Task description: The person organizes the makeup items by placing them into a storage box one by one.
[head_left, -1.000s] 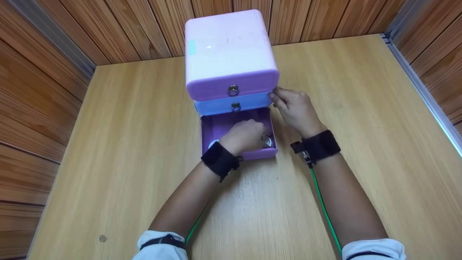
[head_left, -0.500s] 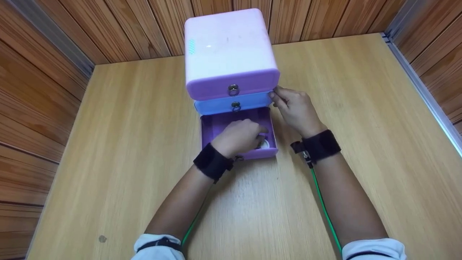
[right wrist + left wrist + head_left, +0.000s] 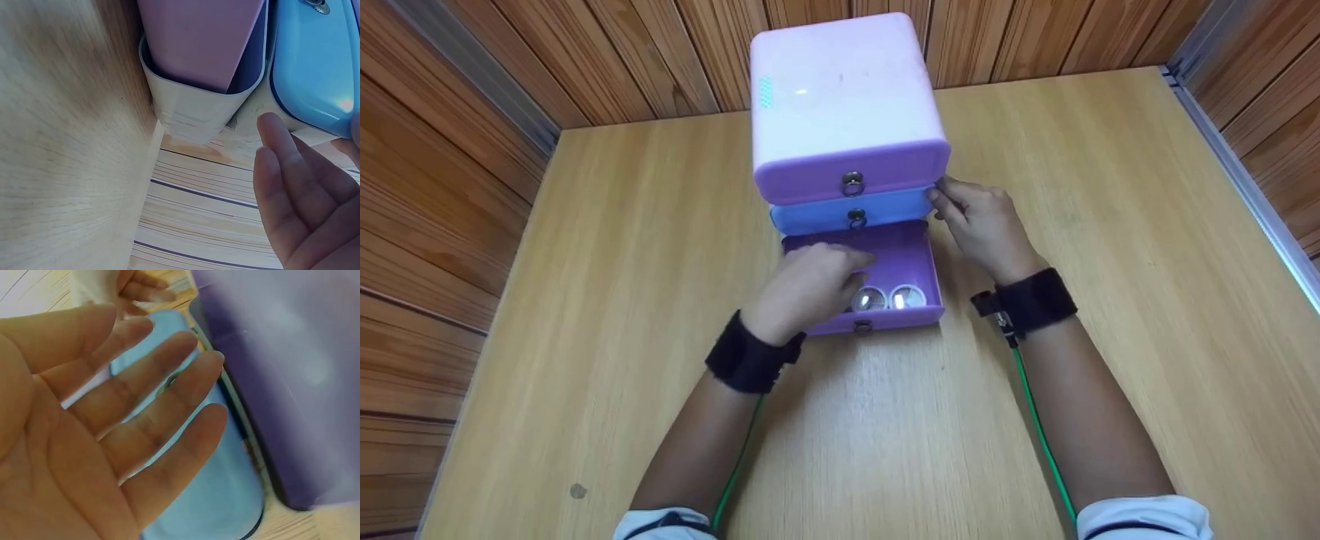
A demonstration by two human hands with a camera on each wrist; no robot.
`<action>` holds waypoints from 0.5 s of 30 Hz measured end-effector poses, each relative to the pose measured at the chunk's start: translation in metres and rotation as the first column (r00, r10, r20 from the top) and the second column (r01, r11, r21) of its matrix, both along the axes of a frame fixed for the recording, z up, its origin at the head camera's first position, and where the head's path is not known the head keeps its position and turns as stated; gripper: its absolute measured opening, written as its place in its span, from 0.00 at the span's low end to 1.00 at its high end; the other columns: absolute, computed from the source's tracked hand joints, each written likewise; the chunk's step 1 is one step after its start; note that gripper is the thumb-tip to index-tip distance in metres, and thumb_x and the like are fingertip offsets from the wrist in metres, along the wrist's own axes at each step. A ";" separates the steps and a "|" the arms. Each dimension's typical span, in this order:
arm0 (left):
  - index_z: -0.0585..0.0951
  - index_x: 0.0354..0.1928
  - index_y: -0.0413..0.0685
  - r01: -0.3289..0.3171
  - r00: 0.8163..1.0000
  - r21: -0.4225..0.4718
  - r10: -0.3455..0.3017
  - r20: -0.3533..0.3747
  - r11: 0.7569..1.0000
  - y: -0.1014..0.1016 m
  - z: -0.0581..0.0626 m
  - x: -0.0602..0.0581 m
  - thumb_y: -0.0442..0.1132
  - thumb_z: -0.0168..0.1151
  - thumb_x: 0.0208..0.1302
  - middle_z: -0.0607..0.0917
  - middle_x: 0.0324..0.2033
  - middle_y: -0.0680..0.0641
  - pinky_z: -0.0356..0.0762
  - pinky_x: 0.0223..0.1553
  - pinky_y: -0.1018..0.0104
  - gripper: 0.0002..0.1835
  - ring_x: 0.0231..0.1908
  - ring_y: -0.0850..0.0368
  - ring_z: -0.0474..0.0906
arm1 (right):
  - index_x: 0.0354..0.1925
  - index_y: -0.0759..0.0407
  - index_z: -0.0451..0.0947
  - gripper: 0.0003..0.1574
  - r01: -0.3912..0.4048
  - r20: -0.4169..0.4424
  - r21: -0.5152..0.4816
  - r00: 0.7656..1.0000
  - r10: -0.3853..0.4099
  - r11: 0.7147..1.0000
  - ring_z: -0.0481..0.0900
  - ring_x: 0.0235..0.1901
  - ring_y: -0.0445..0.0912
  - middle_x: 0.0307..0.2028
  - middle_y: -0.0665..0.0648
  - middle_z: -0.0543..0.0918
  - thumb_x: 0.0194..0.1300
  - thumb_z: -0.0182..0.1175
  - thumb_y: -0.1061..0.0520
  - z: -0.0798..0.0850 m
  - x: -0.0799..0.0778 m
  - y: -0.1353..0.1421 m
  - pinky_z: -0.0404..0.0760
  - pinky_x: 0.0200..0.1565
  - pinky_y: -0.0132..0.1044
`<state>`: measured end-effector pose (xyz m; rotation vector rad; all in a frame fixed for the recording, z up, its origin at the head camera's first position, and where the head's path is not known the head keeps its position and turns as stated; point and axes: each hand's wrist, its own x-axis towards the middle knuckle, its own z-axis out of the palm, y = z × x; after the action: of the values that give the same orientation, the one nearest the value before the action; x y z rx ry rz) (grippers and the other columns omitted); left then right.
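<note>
A three-tier drawer unit (image 3: pixel 847 90) stands at the back, with a pink top and a blue middle drawer (image 3: pixel 810 217). Its purple bottom drawer (image 3: pixel 911 255) is pulled out. Inside, near the front wall, lie two round, shiny clear-topped discs (image 3: pixel 907 297), side by side. My left hand (image 3: pixel 810 289) is over the left part of this drawer, covering that corner. In the left wrist view its fingers (image 3: pixel 169 410) are spread and extended, holding nothing. My right hand (image 3: pixel 982 225) holds the unit's right side at the blue drawer, thumb at the front corner and other fingers alongside.
The unit stands on a wooden table (image 3: pixel 622 360), close to the plank back wall (image 3: pixel 975 45). Plank walls also rise at left and right. A ring pull (image 3: pixel 862 326) sits on the bottom drawer's front. Green cables (image 3: pixel 1039 435) run from both wrist bands.
My left hand has moved left from the drawer's right part, its fingers coming away from the disc there. Both discs now show together at the right. My right hand has kept its place.
</note>
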<state>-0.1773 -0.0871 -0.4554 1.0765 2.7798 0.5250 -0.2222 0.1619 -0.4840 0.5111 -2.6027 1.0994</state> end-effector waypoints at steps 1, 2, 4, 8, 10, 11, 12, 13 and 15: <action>0.86 0.47 0.48 0.021 0.999 0.000 -0.021 0.027 1.000 0.001 -0.003 0.000 0.36 0.59 0.68 0.86 0.33 0.52 0.77 0.32 0.68 0.10 0.29 0.61 0.78 | 0.51 0.56 0.82 0.20 0.001 0.004 -0.002 1.000 -0.001 1.000 0.82 0.30 0.47 0.36 0.56 0.87 0.75 0.51 0.47 0.001 0.000 0.001 0.83 0.37 0.43; 0.86 0.46 0.48 0.044 0.998 -0.003 -0.044 0.052 0.999 0.003 -0.007 -0.001 0.35 0.59 0.67 0.86 0.33 0.52 0.78 0.31 0.68 0.10 0.29 0.61 0.78 | 0.52 0.56 0.82 0.20 0.001 0.008 -0.002 1.000 -0.001 1.000 0.82 0.30 0.47 0.36 0.56 0.87 0.75 0.51 0.46 0.001 0.001 0.001 0.83 0.37 0.42; 0.87 0.43 0.48 0.081 0.992 -0.029 -0.077 0.097 0.996 0.006 -0.013 -0.001 0.34 0.59 0.67 0.86 0.32 0.53 0.78 0.30 0.68 0.09 0.28 0.61 0.78 | 0.53 0.55 0.81 0.20 -0.001 0.014 -0.001 1.000 0.001 1.000 0.82 0.30 0.47 0.36 0.56 0.87 0.75 0.51 0.46 0.001 0.001 0.001 0.83 0.37 0.43; 0.84 0.32 0.49 0.090 0.985 -0.092 -0.075 0.154 0.992 0.009 -0.022 -0.002 0.31 0.54 0.68 0.78 0.22 0.55 0.73 0.25 0.68 0.11 0.22 0.61 0.72 | 0.56 0.53 0.80 0.22 -0.001 0.020 0.009 1.000 0.001 1.000 0.82 0.30 0.47 0.37 0.56 0.87 0.75 0.50 0.45 0.001 0.001 0.001 0.83 0.37 0.43; 0.79 0.26 0.50 0.072 0.982 -0.109 -0.052 0.182 0.991 0.009 -0.023 -0.002 0.31 0.53 0.68 0.71 0.18 0.55 0.68 0.22 0.68 0.12 0.20 0.60 0.67 | 0.56 0.53 0.80 0.22 0.001 0.020 0.015 1.000 -0.001 1.000 0.82 0.31 0.47 0.37 0.57 0.87 0.75 0.50 0.45 0.001 0.001 0.001 0.83 0.37 0.44; 0.77 0.24 0.49 0.063 0.981 -0.112 -0.040 0.191 0.992 0.009 -0.024 -0.002 0.32 0.53 0.68 0.69 0.16 0.55 0.66 0.21 0.67 0.13 0.19 0.60 0.66 | 0.56 0.53 0.80 0.22 0.003 0.020 0.017 1.000 -0.003 1.000 0.82 0.31 0.47 0.37 0.57 0.87 0.75 0.50 0.45 0.001 0.001 0.002 0.83 0.37 0.44; 0.75 0.23 0.49 0.051 0.980 -0.114 -0.028 0.199 0.992 0.008 -0.024 -0.002 0.32 0.53 0.68 0.67 0.15 0.55 0.65 0.21 0.66 0.14 0.19 0.60 0.64 | 0.56 0.53 0.80 0.22 0.003 0.020 0.019 1.000 -0.004 1.000 0.82 0.31 0.48 0.37 0.57 0.87 0.75 0.50 0.44 0.001 0.001 0.002 0.83 0.37 0.44; 0.75 0.22 0.49 0.044 0.979 -0.115 -0.020 0.202 0.992 0.008 -0.024 -0.002 0.32 0.53 0.68 0.66 0.15 0.55 0.65 0.20 0.66 0.14 0.19 0.60 0.64 | 0.56 0.54 0.80 0.22 0.003 0.017 0.020 1.000 -0.003 1.000 0.82 0.31 0.48 0.37 0.57 0.87 0.75 0.50 0.45 0.001 0.001 0.002 0.83 0.37 0.44; 0.76 0.22 0.49 0.045 0.982 -0.114 -0.022 0.189 0.992 0.007 -0.023 -0.003 0.34 0.54 0.69 0.67 0.15 0.55 0.67 0.21 0.65 0.14 0.19 0.59 0.65 | 0.57 0.54 0.80 0.22 0.003 0.019 0.013 1.000 -0.003 1.000 0.83 0.31 0.48 0.38 0.57 0.87 0.75 0.50 0.45 0.000 0.001 0.002 0.83 0.37 0.44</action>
<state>-0.1800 -0.0803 -0.4782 0.9922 2.5896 0.4275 -0.2216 0.1639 -0.4836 0.5017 -2.6275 1.0921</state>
